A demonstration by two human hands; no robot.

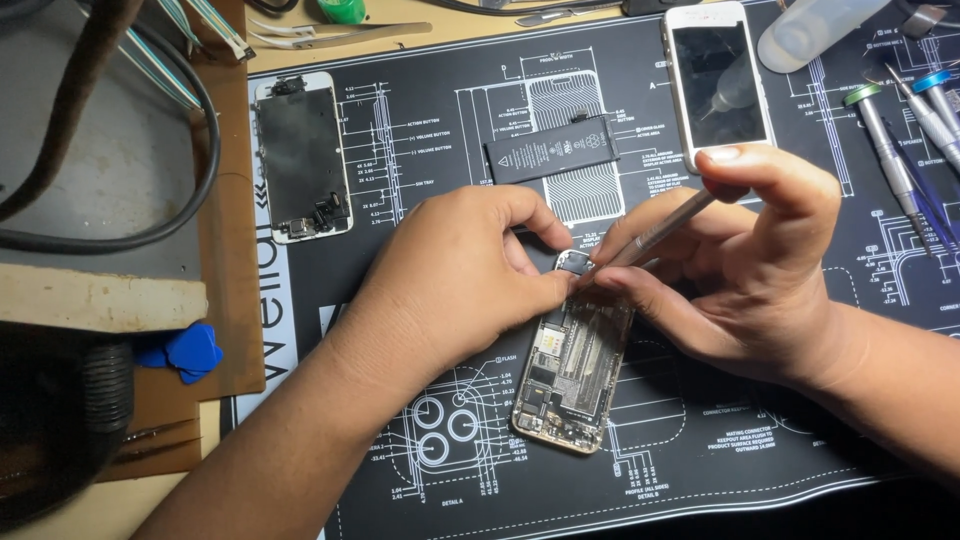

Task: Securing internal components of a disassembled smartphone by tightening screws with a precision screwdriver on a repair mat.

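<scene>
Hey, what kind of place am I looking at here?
Most likely a phone repair bench. An opened phone lies on a black work mat printed with diagrams, a loose battery and a detached screen lie nearby, and screwdrivers wait at the right.

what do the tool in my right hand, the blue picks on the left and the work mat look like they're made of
The tool in the right hand looks like brushed metal: grey, thin, with a dull sheen along the shaft. The blue picks seem to be thin plastic: flat, evenly coloured, slightly glossy. The black mat is probably rubber or silicone: matte, lying flat, with white printed line drawings.
</scene>
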